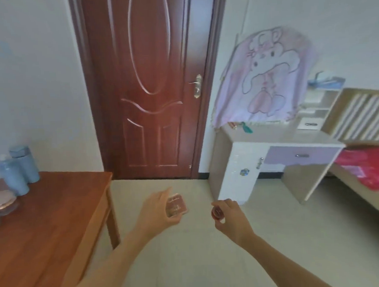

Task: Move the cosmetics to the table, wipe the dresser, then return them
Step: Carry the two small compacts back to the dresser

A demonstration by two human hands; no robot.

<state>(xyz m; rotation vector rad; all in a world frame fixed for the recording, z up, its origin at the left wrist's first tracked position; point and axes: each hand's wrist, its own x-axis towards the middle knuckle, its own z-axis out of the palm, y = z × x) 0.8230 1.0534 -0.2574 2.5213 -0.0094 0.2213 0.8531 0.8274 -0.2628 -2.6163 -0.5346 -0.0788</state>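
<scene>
Step in hand: carrying two cosmetics over open floor, between the wooden worktop (57, 214) on the left and the dresser (270, 135) on the right; probably the leg towards the table, though a return trip cannot be ruled out.
Left hand (159, 212): fingers curled round a square pink compact (177, 205), gripped by its edges with the printed face up.
Right hand (233, 219): fingers pinching a small round red jar (217, 213), top towards the camera.
Where the cosmetics are: two in the hands, in mid-air, well apart from both surfaces; two blue bottles (19, 170) and a pink-lidded jar (3, 201) standing together at the far left of the worktop.
On the dresser: a teal thing (246, 127) and a small reddish thing (233, 125) near the back edge, under a hanging cartoon-print cloth (266, 75).
Next move calls for: a turn towards the chosen surface, then setting each piece down flat on bare wood beside the bottles without knocking them, if the table is the goal.
Wiping: no cloth for it in view; likely not begun.
Hard to make out: lettering on the compact blurred; the two dresser items too small to name; left edge of the worktop cut off, so more may stand there; anything behind the cloth hidden.
</scene>
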